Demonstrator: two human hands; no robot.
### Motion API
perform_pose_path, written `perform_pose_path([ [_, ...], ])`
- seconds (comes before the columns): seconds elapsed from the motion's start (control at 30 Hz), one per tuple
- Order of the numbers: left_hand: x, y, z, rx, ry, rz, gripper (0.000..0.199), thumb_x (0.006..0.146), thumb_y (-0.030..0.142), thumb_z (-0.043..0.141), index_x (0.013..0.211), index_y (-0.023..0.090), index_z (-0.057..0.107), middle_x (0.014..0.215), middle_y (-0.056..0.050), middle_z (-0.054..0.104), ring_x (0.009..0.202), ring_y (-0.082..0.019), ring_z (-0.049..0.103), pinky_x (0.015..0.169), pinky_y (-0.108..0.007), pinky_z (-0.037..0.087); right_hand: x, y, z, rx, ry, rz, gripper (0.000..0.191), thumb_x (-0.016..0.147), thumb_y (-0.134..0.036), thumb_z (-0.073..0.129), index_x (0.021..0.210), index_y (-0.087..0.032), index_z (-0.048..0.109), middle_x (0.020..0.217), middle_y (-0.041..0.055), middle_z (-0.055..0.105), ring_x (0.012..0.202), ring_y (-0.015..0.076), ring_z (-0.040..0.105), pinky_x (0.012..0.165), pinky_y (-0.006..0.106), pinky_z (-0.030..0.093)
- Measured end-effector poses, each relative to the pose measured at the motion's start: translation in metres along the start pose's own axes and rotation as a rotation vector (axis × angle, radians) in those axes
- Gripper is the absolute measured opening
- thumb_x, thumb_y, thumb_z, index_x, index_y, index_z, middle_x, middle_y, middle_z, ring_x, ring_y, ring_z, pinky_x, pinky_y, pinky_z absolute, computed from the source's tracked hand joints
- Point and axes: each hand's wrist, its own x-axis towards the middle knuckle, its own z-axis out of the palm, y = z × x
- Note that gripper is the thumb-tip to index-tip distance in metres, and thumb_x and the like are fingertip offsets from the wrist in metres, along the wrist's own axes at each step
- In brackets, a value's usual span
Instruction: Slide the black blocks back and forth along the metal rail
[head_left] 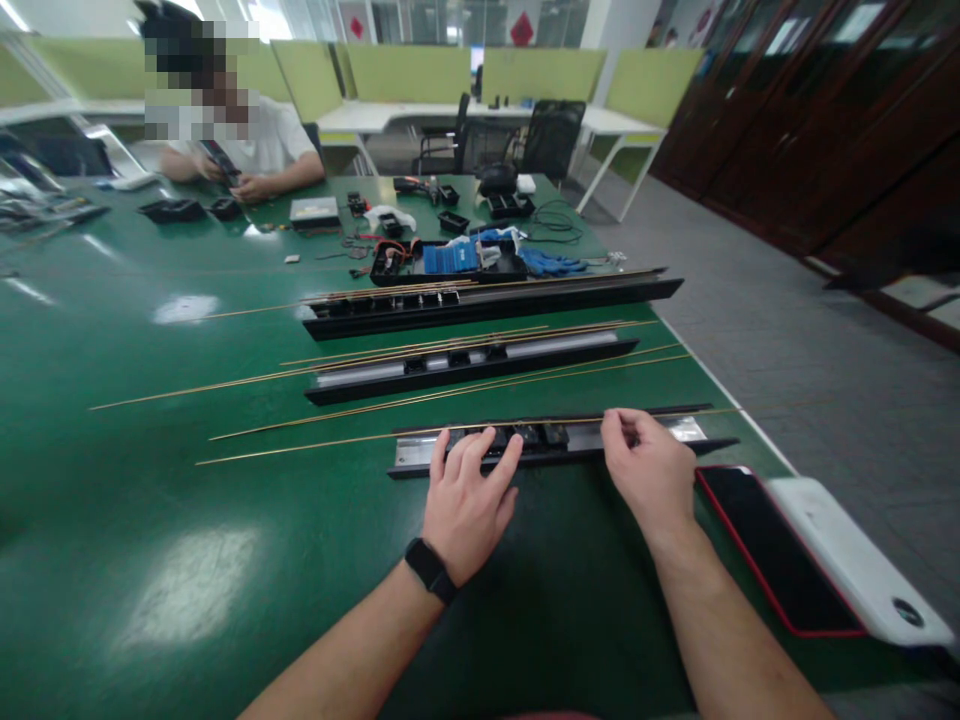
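Note:
My left hand [471, 490], fingers spread, rests on the near black rail [585, 458] and the small black blocks [555, 436] in its channel. At the rail's right part, my right hand [649, 465] is closed in a pinch on a thin brass-coloured rod [300, 449]. This rod runs lengthwise over the rail and sticks out past both its ends. Silver metal [414, 452] shows inside the rail at the left end. The right fingertips partly hide the rod where they meet it.
Beyond lie a middle rail [472, 368], a far rail [495, 304] and more thin rods. A black tray [386, 272] holds blue items. Two phones [780, 550] [855, 560] lie at right. A person [262, 140] sits at the far left.

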Motion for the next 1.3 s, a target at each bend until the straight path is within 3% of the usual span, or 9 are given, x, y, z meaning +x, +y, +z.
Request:
perform_pose_path([
  [1.03,-0.001,0.000,0.000,-0.005,-0.038,-0.012,0.067,0.092,0.037,0.074,0.155,0.031,0.051,0.148,-0.014,0.058,0.138,-0.031,0.053,0.129,-0.061,0.022,-0.016,-0.022,0.010,0.131,-0.085,-0.254,0.029,0.098,-0.039,0.061,0.110,-0.019,0.077,0.089,0.0054,0.077,0.076,0.0197,0.069,0.082,0.035,0.057],
  [1.3,-0.001,0.000,-0.001,0.001,-0.031,-0.010,0.066,0.092,0.037,0.073,0.155,0.032,0.051,0.147,-0.013,0.058,0.137,-0.031,0.054,0.128,-0.062,0.025,-0.010,-0.013,0.007,0.050,-0.031,-0.133,0.034,0.099,-0.042,0.059,0.112,-0.018,0.078,0.087,0.0060,0.077,0.078,0.0216,0.070,0.082,0.036,0.055],
])
